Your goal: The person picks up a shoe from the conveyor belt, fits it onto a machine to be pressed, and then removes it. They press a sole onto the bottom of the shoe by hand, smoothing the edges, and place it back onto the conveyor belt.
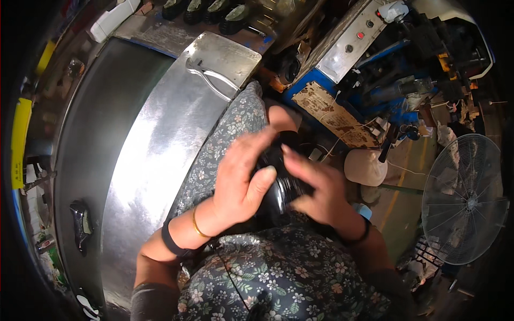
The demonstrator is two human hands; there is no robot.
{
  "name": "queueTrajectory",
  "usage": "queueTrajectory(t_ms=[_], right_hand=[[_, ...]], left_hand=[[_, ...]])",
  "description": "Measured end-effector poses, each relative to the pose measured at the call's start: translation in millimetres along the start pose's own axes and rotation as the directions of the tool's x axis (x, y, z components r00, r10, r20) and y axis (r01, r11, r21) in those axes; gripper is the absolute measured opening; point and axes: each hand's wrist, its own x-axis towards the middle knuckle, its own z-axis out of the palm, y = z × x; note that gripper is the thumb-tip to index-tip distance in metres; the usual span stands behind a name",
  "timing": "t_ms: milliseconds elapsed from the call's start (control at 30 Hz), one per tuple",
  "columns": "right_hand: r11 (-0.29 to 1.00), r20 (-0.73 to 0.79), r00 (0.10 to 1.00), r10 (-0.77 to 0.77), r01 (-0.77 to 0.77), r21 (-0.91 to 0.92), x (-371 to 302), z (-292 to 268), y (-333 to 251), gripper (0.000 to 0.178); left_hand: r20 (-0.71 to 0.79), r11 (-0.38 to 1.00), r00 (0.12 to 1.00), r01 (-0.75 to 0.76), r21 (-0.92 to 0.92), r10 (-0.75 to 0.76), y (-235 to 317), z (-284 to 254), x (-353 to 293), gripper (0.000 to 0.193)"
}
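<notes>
Factory-type wkshop: dark conveyor belt (120, 91), blue machine (332, 115) w/ push-btn ctrl panel (350, 51), lg. wire-caged fan (465, 200)

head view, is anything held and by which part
A glossy black object shows between the bare left hand and bare right hand; any hold can't be told.

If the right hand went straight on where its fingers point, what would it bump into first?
Probably the left hand. The right hand points toward it, but depth is unclear, so it might brush the black thing between them first.
</notes>
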Motion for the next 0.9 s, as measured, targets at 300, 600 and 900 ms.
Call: queueTrajectory(t_ms=[300,600,900], right_hand=[[0.840,-0.142,0.971,0.195,-0.090,0.536,59,75,105,0.021],[0.515,0.264,0.713,0.649,-0.668,0.537,37,111,91,0.063],[0.799,-0.049,0.969,0.243,-0.228,-0.556,66,84,66,0.036]], left_hand=[[0.065,0.746,0.802,0.580,-0.329,-0.594,-74,-28,39,0.045],[0.190,0.567,0.714,0.665,-0.486,-0.674,-79,-15,-11,0.049],[0.249,0.635,0.686,0.727,-0.260,-0.684,-90,-18,19,0.052]])
